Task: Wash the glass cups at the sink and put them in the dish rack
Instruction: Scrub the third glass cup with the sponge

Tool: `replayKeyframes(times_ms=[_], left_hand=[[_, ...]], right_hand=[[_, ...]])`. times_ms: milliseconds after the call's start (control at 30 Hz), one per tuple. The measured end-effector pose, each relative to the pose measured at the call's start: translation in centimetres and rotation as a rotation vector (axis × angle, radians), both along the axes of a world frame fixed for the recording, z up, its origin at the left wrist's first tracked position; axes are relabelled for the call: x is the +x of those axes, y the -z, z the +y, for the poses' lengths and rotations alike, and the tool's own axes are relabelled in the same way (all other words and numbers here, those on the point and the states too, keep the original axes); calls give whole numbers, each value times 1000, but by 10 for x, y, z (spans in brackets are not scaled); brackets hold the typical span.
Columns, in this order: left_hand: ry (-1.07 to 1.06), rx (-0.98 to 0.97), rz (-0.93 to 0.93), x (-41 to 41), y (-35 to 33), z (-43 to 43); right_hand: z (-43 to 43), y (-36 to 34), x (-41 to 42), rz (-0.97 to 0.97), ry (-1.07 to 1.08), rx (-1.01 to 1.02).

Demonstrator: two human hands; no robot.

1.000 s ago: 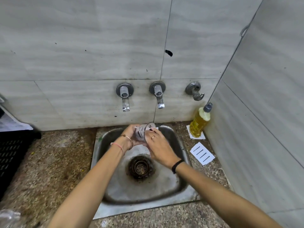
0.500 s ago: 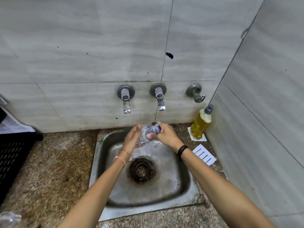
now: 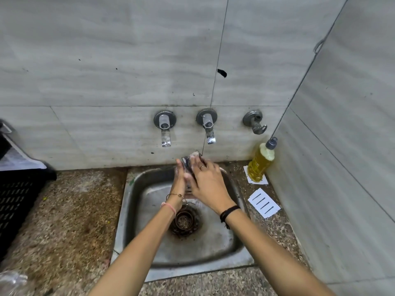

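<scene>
You grip the glass cup (image 3: 189, 163) between left hand (image 3: 180, 180) and right hand (image 3: 207, 181), fingers curled round it, mid-frame; dish rack (image 3: 15, 199) lies far left, nearer your left hand.

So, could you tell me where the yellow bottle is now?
Head view: the yellow bottle stands in the right-hand wall corner, right of the sink, on white paper.
</scene>
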State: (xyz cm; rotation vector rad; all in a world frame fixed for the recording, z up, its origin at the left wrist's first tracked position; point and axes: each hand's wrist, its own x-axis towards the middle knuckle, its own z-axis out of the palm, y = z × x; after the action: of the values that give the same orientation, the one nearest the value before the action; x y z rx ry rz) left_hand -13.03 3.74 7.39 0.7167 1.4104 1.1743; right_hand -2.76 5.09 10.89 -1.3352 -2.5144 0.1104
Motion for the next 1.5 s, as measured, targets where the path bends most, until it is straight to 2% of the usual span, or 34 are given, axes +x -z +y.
replayKeyframes(times_ms=[33,133,267,400,467,567,667,733,767,800,867,900,933,967,1000,1033,1067,1100,1133,1167,1200,1267,1300,1333,1367,1400,1500], left_hand=[[-22,31,-14,-1,-3,-1],[13,-20,-29,0,-19,-9],[43,-64,-40,2,-23,-10],[83,48,30,0,-19,-14],[97,70,72,1,-20,-11],[75,5,128,3,-18,-5],[54,0,61,9,-25,-3],[49,1,-2,14,-28,-3],[29,6,-77,15,-27,-2],[6,10,-203,14,-25,-1],[-19,14,-501,10,-21,1],[-15,13,-603,8,-19,2],[5,2,-633,5,-18,3],[22,-20,-599,3,-17,4],[33,-44,-502,4,-20,3],[41,-56,-362,7,-22,3],[49,-58,-212,10,-24,3],[49,-50,-100,13,-26,1],[48,-32,-31,15,-27,0],[49,-15,-25,14,-25,0],[58,-14,-98,12,-25,1],[64,-51,-382,2,-23,0],[62,-69,-499,-3,-21,0],[64,-83,-553,-5,-21,0],[66,-94,-527,-5,-20,0],[67,-106,-451,-2,-21,-1],[64,-124,-79,13,-24,0]], right_hand=[[0,-1,1,38,-2,-42],[11,-6,4,47,20,50],[22,-13,6,167,-25,-187],[18,-18,6,291,-4,-402],[20,-19,4,278,39,-326],[26,-22,-4,118,53,-227],[30,-27,-12,57,115,-175],[33,-29,-14,78,205,-54],[35,-28,-15,151,216,-42],[37,-26,-14,305,199,-105],[40,-21,-8,801,85,-362],[42,-21,-4,981,48,-457],[43,-21,0,1032,25,-523],[44,-23,2,976,2,-572],[46,-25,2,818,0,-592],[48,-26,0,567,18,-544],[50,-26,-3,281,51,-428],[49,-28,-7,76,95,-302],[49,-27,-10,20,130,-216],[47,-26,-11,98,132,-199],[45,-23,-10,295,104,-275],[42,-15,-4,823,3,-566],[42,-11,0,1017,-49,-639],[42,-9,3,1088,-68,-642],[43,-8,3,1056,-57,-630],[45,-10,1,922,-8,-623],[51,-15,-12,76,209,-389]])
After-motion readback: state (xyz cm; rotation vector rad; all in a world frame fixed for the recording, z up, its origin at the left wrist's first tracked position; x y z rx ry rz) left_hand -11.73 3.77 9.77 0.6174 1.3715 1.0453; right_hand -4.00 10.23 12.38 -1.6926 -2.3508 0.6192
